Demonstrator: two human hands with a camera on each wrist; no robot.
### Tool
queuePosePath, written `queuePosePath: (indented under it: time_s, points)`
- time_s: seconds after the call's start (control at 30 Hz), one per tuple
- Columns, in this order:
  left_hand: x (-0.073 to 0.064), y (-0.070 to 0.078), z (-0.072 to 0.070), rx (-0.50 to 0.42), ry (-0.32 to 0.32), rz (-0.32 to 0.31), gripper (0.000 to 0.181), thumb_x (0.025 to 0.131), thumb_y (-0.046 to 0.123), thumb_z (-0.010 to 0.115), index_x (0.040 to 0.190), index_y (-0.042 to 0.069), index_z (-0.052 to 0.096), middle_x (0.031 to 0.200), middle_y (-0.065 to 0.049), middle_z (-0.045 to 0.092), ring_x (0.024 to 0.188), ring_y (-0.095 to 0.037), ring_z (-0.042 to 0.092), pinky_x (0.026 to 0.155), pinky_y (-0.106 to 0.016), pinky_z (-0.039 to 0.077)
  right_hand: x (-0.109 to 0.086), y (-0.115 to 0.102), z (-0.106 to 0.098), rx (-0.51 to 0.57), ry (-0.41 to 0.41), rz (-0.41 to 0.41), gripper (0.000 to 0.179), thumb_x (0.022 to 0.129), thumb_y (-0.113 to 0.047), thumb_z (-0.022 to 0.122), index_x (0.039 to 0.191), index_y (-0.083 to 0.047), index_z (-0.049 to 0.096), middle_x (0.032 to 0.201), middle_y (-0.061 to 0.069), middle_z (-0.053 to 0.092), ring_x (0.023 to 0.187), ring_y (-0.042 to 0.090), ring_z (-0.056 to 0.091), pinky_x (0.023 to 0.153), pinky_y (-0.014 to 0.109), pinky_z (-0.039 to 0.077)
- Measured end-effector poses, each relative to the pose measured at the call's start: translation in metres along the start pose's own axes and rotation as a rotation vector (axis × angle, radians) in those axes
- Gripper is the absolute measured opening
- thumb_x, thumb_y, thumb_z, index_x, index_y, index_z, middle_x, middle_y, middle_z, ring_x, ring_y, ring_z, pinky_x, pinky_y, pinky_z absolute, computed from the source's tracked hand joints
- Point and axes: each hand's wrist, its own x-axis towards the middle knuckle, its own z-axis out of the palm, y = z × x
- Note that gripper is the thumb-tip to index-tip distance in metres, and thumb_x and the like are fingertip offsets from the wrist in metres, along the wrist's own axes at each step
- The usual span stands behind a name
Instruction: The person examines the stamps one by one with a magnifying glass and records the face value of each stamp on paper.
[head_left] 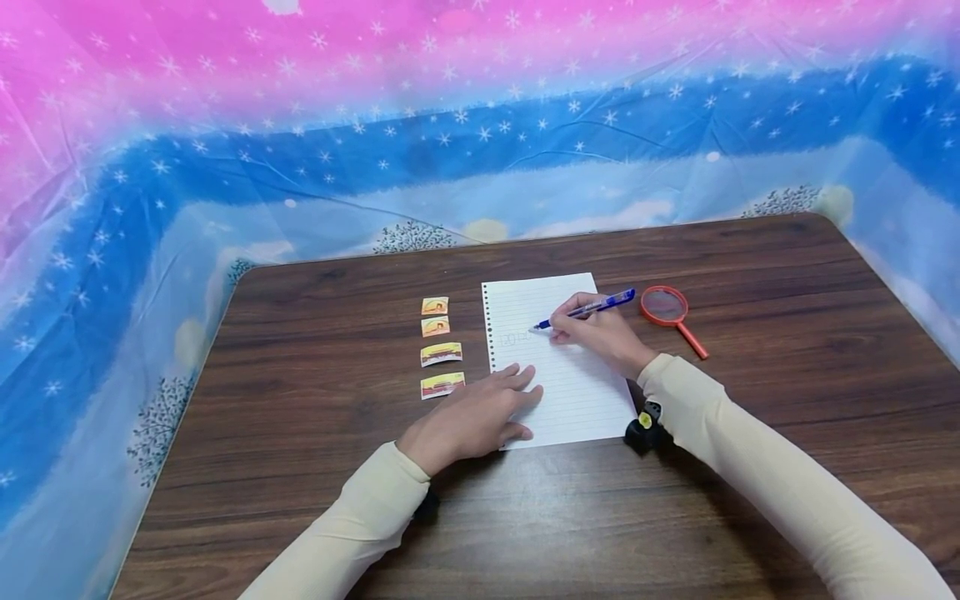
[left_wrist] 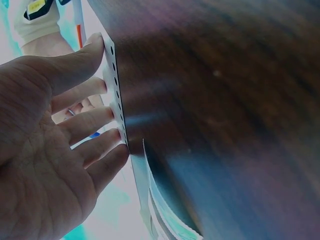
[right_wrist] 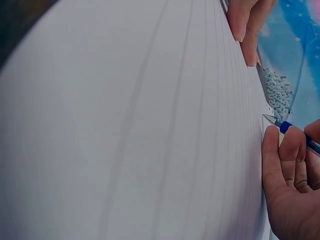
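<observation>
A sheet of lined paper [head_left: 570, 387] with punched holes down its left side lies on the table. My right hand [head_left: 600, 337] pinches a blue pen [head_left: 615, 299], its tip at the paper beside faint handwriting [head_left: 514, 340]. In the right wrist view the pen [right_wrist: 286, 127] points across the sheet [right_wrist: 125, 100], the right hand's fingers [right_wrist: 271, 150] curled near its tip. My left hand [head_left: 472, 417] rests on the lower left of the paper with fingers spread. The left wrist view shows its fingertips along the punched edge [left_wrist: 116, 85].
Several small printed paper slips [head_left: 441, 354], orange ones above yellow-and-red ones, form a column left of the sheet. A red magnifying glass [head_left: 692, 341] lies to its right. The dark wooden table [head_left: 315, 350] borders a snowflake-patterned cloth [head_left: 450, 142] behind.
</observation>
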Motion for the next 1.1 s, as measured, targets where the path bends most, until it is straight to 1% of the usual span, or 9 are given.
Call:
queuePosePath:
  time_s: [0.13, 0.3, 0.57, 0.8, 1.0, 1.1]
  points:
    - [-0.0001, -0.0004, 0.0000, 0.002, 0.002, 0.007, 0.057, 0.099, 0.034, 0.067, 0.150, 0.014, 0.051, 0.162, -0.009, 0.033, 0.151, -0.027, 0.028, 0.114, -0.050, 0.036, -0.0002, 0.0005, -0.0005, -0.018, -0.007, -0.016, 0.022, 0.099, -0.015, 0.066, 0.107, 0.005, 0.065, 0.104, 0.022, 0.072, 0.086, 0.014, 0.074, 0.082, 0.025, 0.057]
    - [-0.0003, -0.0007, -0.0001, 0.001, 0.003, 0.014, 0.057, 0.099, 0.034, 0.066, 0.150, 0.013, 0.052, 0.162, -0.009, 0.033, 0.151, -0.027, 0.028, 0.114, -0.049, 0.036, -0.0005, 0.0001, 0.0000, -0.010, -0.023, -0.031, 0.021, 0.099, -0.014, 0.067, 0.106, 0.006, 0.065, 0.104, 0.022, 0.071, 0.086, 0.013, 0.073, 0.082, 0.025, 0.057]
    - [0.0000, -0.0007, -0.0004, -0.005, 0.002, 0.011, 0.057, 0.099, 0.033, 0.066, 0.150, 0.013, 0.052, 0.162, -0.009, 0.033, 0.151, -0.027, 0.028, 0.115, -0.049, 0.036, -0.0008, -0.0004, -0.0002, -0.034, -0.025, -0.047, 0.022, 0.097, -0.015, 0.067, 0.105, 0.006, 0.066, 0.101, 0.020, 0.072, 0.085, 0.011, 0.072, 0.081, 0.023, 0.056]
    - [0.0001, -0.0002, -0.0003, 0.000, 0.003, 0.012, 0.057, 0.099, 0.034, 0.067, 0.150, 0.014, 0.052, 0.162, -0.009, 0.034, 0.151, -0.027, 0.028, 0.114, -0.049, 0.036, -0.0010, -0.0021, -0.0029, 0.004, -0.024, -0.003, 0.019, 0.098, -0.013, 0.066, 0.106, 0.004, 0.066, 0.105, 0.020, 0.070, 0.088, 0.016, 0.073, 0.083, 0.026, 0.058]
    - [-0.0002, -0.0002, 0.0001, -0.005, 0.004, 0.002, 0.057, 0.099, 0.035, 0.067, 0.150, 0.015, 0.051, 0.163, -0.008, 0.033, 0.151, -0.026, 0.028, 0.113, -0.053, 0.037, 0.0011, -0.0028, -0.0050, 0.002, -0.015, 0.040, 0.017, 0.097, -0.015, 0.068, 0.105, 0.001, 0.067, 0.101, 0.016, 0.073, 0.089, 0.018, 0.072, 0.083, 0.026, 0.057]
    - [-0.0005, -0.0002, 0.0002, -0.011, 0.009, -0.003, 0.058, 0.098, 0.035, 0.067, 0.151, 0.015, 0.051, 0.162, -0.007, 0.033, 0.151, -0.026, 0.028, 0.113, -0.052, 0.037, 0.0008, -0.0049, -0.0055, 0.016, -0.026, 0.049, 0.017, 0.098, -0.015, 0.067, 0.106, 0.000, 0.066, 0.104, 0.018, 0.071, 0.089, 0.018, 0.072, 0.083, 0.027, 0.057]
